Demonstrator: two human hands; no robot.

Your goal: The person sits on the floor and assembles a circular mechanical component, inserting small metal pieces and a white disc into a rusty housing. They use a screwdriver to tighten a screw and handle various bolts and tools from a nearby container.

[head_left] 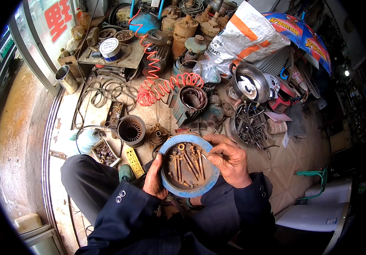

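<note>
You are holding a round blue-rimmed motor end cover (pixel 189 192) in front of your lap, near the centre of the view, open face up like a dish, its rim level so its axis points up toward the camera. Your left hand (pixel 154 178) clasps its rim at about nine o'clock, fingers curled under, thumb on the edge. Your right hand (pixel 229 160) sits at about two to three o'clock of the cover, fingers bent in a loose pinch over its rim; whether it grips a piece I cannot tell. Inside lie rusty long bolts (pixel 188 163) with nuts, long axes running roughly twelve to six, fanned slightly. You appear to be sorting through the fasteners; the next move calls for a fine pinch on one bolt while keeping the cover level.
</note>
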